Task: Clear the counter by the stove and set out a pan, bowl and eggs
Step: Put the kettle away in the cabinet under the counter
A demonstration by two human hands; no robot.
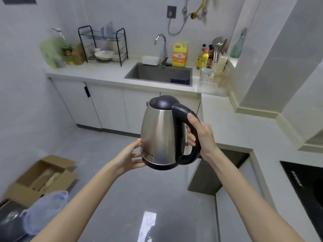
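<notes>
Carrying kettle point(161, 133): right hand point(201, 135) wrapped round handle, left hand point(130, 158) flat-fingered steadying base; keep upright, park beside sink point(157, 74).

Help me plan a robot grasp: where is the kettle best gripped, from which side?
Grip the kettle by its black handle from the right, as the right hand does: it loops clear of the body, leaving room for fingers. Smooth tapered steel only lets the left hand steady the base.
</notes>
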